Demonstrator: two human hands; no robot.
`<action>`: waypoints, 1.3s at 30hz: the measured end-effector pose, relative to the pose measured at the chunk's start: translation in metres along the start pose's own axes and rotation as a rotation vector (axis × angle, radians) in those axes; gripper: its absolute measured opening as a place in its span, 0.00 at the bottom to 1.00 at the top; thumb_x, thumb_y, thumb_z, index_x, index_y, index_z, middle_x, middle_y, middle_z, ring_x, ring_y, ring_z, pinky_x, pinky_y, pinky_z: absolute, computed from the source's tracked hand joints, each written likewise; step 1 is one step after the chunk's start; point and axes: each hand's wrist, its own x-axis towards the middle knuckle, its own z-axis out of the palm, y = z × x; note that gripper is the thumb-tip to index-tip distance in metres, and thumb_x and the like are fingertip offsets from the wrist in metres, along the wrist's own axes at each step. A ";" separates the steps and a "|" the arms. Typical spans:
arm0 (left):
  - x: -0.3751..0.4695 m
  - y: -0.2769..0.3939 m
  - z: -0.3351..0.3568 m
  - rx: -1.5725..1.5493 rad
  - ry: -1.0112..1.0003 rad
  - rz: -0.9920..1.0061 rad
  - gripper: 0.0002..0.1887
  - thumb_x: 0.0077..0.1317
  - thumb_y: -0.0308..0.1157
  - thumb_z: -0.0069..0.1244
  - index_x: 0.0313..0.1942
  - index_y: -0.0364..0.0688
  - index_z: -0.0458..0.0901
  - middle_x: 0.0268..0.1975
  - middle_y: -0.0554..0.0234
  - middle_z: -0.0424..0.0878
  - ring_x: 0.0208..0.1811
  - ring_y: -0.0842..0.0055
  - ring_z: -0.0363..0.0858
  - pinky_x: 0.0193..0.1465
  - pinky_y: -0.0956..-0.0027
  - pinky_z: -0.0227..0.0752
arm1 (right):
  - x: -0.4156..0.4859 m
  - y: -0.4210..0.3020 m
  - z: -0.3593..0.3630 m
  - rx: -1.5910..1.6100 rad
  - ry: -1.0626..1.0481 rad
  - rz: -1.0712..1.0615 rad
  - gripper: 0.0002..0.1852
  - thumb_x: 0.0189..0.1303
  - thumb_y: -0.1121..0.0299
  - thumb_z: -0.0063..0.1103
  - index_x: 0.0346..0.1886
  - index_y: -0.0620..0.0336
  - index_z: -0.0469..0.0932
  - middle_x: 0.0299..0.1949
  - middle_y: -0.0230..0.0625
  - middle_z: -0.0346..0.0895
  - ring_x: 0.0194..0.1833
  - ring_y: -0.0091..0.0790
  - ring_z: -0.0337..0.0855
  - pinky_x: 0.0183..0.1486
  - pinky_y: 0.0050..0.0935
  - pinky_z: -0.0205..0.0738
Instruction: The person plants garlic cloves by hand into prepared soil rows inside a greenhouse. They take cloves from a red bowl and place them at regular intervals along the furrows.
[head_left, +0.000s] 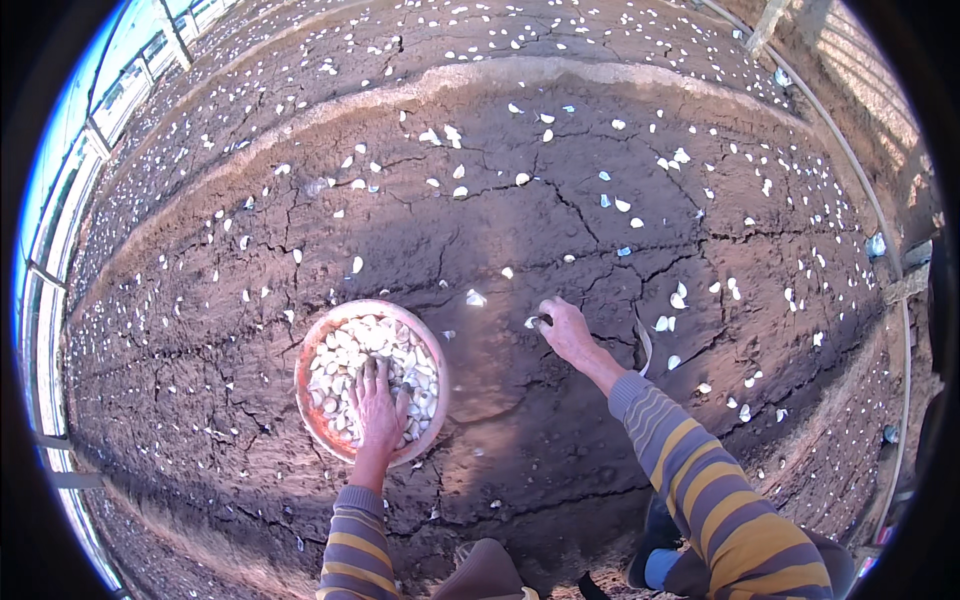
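A round reddish bowl filled with white garlic cloves rests on cracked dark soil, left of centre. My left hand lies inside it with fingers spread on top of the cloves; whether any clove is gripped cannot be told. To the right of the bowl, low over the soil, my right hand pinches a single pale clove between thumb and fingers. Loose cloves lie on the soil around it, among them one between the bowl and my right hand.
Scattered cloves cover the cracked soil bed. A raised soil ridge curves across the far side. A long pipe runs along the right edge, and a frame with pale rails stands at the left. My knee shows at the bottom.
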 end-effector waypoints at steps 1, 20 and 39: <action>0.000 0.000 0.001 -0.005 -0.001 0.001 0.37 0.65 0.47 0.48 0.72 0.44 0.59 0.75 0.46 0.56 0.76 0.52 0.50 0.76 0.44 0.36 | 0.002 -0.005 0.008 -0.043 0.008 -0.019 0.10 0.56 0.69 0.68 0.35 0.65 0.78 0.37 0.48 0.77 0.40 0.55 0.80 0.42 0.47 0.73; 0.000 -0.005 0.006 0.045 0.022 0.007 0.38 0.64 0.47 0.47 0.72 0.43 0.59 0.75 0.47 0.57 0.77 0.56 0.51 0.77 0.48 0.36 | 0.005 0.001 0.010 -0.206 -0.129 -0.113 0.06 0.60 0.73 0.57 0.37 0.65 0.74 0.41 0.51 0.73 0.44 0.59 0.77 0.45 0.50 0.73; 0.000 0.001 0.003 -0.002 0.025 0.036 0.37 0.65 0.46 0.47 0.72 0.41 0.59 0.74 0.45 0.57 0.76 0.52 0.50 0.77 0.47 0.35 | -0.083 0.147 -0.110 -0.478 0.247 0.542 0.20 0.56 0.72 0.62 0.50 0.63 0.67 0.45 0.54 0.76 0.46 0.56 0.82 0.45 0.48 0.77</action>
